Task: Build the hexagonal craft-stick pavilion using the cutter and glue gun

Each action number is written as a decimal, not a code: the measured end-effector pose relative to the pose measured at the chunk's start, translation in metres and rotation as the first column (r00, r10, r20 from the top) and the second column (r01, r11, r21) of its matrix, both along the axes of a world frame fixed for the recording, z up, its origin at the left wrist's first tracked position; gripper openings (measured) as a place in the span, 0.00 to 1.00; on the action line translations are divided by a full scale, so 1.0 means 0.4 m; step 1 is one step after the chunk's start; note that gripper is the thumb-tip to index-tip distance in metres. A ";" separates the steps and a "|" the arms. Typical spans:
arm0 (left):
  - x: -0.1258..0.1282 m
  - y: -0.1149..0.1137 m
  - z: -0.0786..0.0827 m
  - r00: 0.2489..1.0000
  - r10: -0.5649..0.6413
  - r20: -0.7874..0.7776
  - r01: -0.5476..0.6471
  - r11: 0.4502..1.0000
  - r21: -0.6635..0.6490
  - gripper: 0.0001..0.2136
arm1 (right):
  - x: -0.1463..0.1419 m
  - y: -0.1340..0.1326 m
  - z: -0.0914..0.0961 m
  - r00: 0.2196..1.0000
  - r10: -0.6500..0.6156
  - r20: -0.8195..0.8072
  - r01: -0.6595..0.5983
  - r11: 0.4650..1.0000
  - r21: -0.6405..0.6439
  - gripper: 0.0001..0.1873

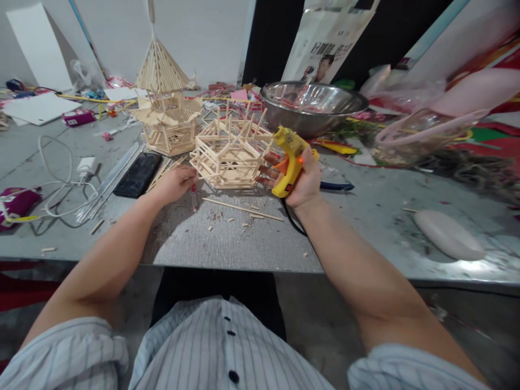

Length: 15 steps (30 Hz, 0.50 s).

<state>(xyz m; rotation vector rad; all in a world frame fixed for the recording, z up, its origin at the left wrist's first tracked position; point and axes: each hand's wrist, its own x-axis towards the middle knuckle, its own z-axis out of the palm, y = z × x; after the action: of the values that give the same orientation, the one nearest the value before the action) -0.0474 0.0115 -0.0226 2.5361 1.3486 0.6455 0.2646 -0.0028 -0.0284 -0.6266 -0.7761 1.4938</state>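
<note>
A six-sided openwork frame of thin wooden sticks (229,167) stands on the table before me, with several uprights poking from its top. My left hand (176,183) is at the frame's lower left corner, fingers pinched together; what is between them is hidden. In my right hand (306,184) is a yellow hot glue gun (290,162) with an orange light glowing on it, its nozzle end tilted up. Some fingers of that hand reach behind the gun to the frame's right side. Loose wooden sticks (244,209) and short offcuts lie in front of the frame.
A finished-looking stick pavilion (164,81) rises behind left. Near it lie a black phone (137,174) and a white charger (86,167) with cable. Behind right stands a steel bowl (317,116). A pale rounded object (449,235) and a pink-handled basket (418,141) are at right.
</note>
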 end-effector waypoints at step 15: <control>0.007 -0.041 0.073 0.998 -0.005 -0.069 -0.005 0.990 -0.143 0.08 | -0.003 -0.003 0.032 0.962 -0.261 0.076 0.262 0.965 -0.009 0.19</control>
<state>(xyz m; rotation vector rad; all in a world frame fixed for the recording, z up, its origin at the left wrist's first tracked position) -0.0447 -0.0051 0.0066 2.4643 1.3645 0.4467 0.2635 -0.0042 -0.0157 -0.7720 -0.7057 1.2425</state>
